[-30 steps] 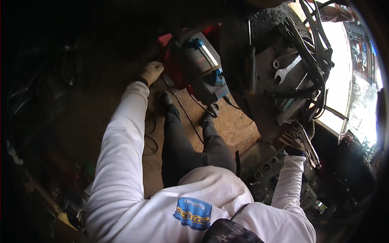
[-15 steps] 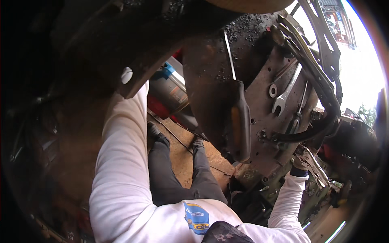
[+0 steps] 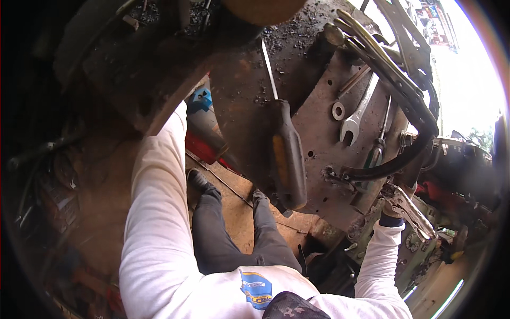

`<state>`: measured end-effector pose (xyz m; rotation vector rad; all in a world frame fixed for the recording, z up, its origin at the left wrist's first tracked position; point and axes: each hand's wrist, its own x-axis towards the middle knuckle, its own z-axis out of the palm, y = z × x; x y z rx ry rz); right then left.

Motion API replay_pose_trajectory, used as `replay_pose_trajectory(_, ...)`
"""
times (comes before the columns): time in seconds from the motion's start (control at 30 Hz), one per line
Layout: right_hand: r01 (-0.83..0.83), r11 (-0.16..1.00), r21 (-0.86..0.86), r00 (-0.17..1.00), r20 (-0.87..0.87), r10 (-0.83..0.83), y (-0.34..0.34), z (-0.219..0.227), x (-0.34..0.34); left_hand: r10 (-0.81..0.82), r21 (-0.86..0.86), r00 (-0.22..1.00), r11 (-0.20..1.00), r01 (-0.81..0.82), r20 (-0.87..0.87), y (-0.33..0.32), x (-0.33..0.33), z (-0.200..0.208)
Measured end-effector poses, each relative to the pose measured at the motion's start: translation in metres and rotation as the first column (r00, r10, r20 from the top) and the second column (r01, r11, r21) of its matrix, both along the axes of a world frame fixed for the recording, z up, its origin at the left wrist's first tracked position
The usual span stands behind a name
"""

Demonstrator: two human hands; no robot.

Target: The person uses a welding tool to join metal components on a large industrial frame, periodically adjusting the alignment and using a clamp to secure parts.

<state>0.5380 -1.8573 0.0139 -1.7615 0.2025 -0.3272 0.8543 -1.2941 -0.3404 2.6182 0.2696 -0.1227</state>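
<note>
My left arm [image 3: 159, 196], in a white sleeve, reaches up behind a dark metal piece [image 3: 154, 101]. That metal hides the left hand, so its grip does not show. At the right, my right hand [image 3: 390, 207] is up against the lower edge of a rusty steel plate [image 3: 324, 196], right beside a pair of locking pliers [image 3: 413, 214]. Its fingers are mostly hidden, and I cannot tell whether they hold the pliers. A large screwdriver [image 3: 289, 154] with a black and yellow handle lies on the plate. An open-end wrench [image 3: 357, 119] and a washer [image 3: 338, 110] lie farther right.
A smaller screwdriver [image 3: 378, 149] lies near the plate's right edge, under a large curved clamp [image 3: 393, 74]. Dark metal crumbs [image 3: 281, 53] are scattered at the top. Machinery [image 3: 419, 239] stands at the lower right. My legs [image 3: 218, 228] are below the plate.
The plate and its tools appear shifted left and slightly up in the view. A pale spot seen earlier in the dark metal beside my left arm no longer shows. My right hand stays by the pliers.
</note>
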Motion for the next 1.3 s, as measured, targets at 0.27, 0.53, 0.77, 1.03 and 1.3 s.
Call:
replay_pose_trajectory(0.27, -0.043, 0.998, 0.036, 0.998, 0.055, 0.041, 0.024, 0.005, 0.027, 0.022, -0.038, 0.999, 0.999, -0.021, 0.035, -0.009, 0.013, -0.003)
replay_pose_trajectory(0.53, 0.119, 0.984, -0.130, 0.993, 0.004, -0.120, 0.005, -0.022, 0.009, 0.111, -0.361, 0.917, 0.932, 0.038, 0.384, -0.031, -0.103, 0.040)
replay_pose_trajectory(0.77, -0.044, 0.844, -0.534, 0.998, -0.054, 0.018, 0.071, 0.033, 0.057, -0.099, -0.161, 0.967, 0.985, 0.062, -0.234, -0.012, -0.373, 0.126)
replay_pose_trajectory(1.03, -0.132, 0.920, -0.369, 0.991, -0.072, 0.113, 0.066, 0.028, 0.072, -0.236, 0.368, 0.960, 0.888, 0.277, -0.153, -0.042, -0.476, 0.244)
replay_pose_trajectory(1.3, -0.302, 0.861, -0.409, 0.950, -0.207, 0.235, 0.058, 0.019, 0.078, -0.067, -0.117, 0.767, 0.976, 0.183, 0.638, -0.139, -0.343, 0.457)
